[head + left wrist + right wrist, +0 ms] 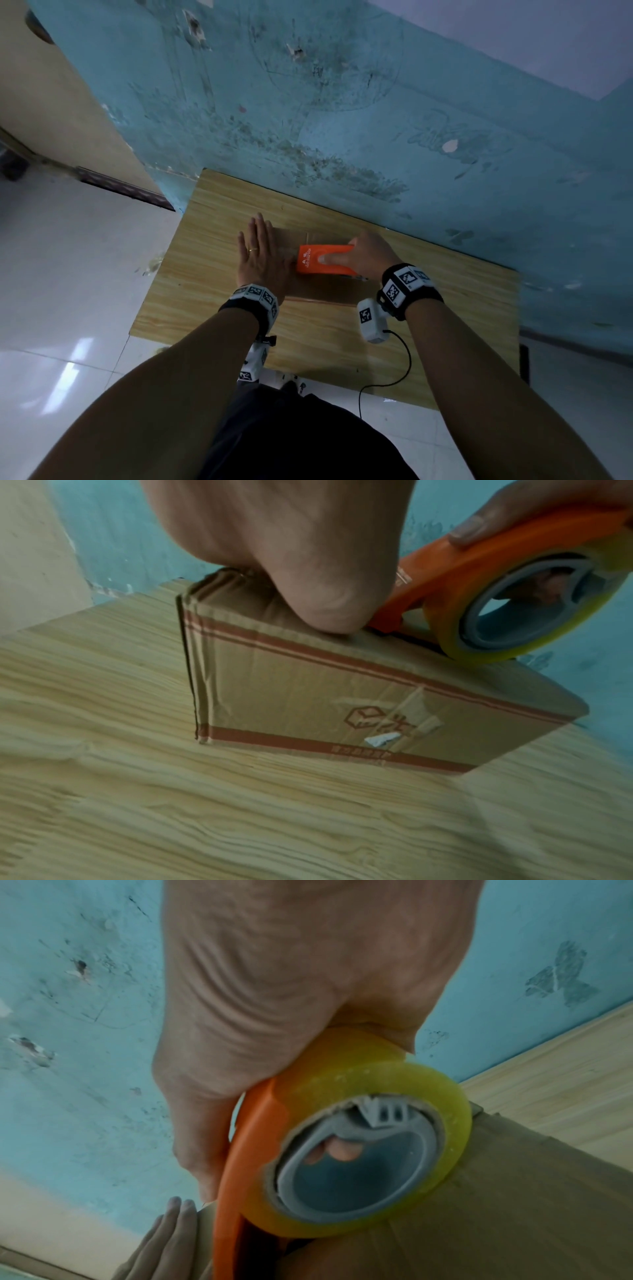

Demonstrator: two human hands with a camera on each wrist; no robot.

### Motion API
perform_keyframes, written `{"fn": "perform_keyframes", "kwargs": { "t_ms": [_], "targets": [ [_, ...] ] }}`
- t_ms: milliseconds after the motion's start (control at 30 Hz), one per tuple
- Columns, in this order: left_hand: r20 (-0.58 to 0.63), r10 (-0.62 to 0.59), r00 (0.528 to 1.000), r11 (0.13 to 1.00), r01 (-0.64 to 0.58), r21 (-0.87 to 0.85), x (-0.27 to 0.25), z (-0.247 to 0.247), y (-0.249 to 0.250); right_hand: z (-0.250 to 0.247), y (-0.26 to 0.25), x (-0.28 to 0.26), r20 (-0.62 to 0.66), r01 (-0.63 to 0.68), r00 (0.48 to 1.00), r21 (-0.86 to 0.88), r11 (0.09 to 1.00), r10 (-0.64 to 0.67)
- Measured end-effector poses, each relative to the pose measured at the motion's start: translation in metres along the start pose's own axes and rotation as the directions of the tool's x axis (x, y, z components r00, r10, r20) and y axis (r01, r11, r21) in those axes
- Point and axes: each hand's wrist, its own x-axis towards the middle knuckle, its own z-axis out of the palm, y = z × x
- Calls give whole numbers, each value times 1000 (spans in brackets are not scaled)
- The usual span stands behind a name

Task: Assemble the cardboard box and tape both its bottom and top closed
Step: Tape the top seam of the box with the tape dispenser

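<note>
A small brown cardboard box (308,702) with red stripes stands closed on the wooden table (212,281). My left hand (260,253) lies flat on the left part of its top, fingers straight and pressing down. My right hand (366,255) grips an orange tape dispenser (323,259) holding a yellowish roll of tape (363,1123), set on the box top just right of my left hand. In the left wrist view an old strip of clear tape (414,718) shows on the box's front side. The box's top seam is hidden under both hands.
The table stands against a scuffed blue wall (342,120). White floor tiles (68,274) lie to the left. A black cable (394,370) runs from my right wrist camera across the table's near edge.
</note>
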Motion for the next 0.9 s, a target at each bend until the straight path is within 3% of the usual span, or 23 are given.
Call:
{"fn": "perform_keyframes", "kwargs": {
  "t_ms": [167,400,567,900],
  "targets": [
    [-34,-8,999,999,7,-39,-1,7,11,2,2,-1,-22,6,1000,-24,1000,-6],
    [16,-11,1000,1000,11,-25,1,7,8,0,1,-3,0,23,1000,-38,999,-23],
    [35,-9,999,999,10,-36,-1,3,6,-9,13,-14,24,1,1000,115,993,-4],
    [17,20,1000,996,-18,-84,-3,5,1,-21,25,-18,55,30,998,191,981,-41]
  ]
}}
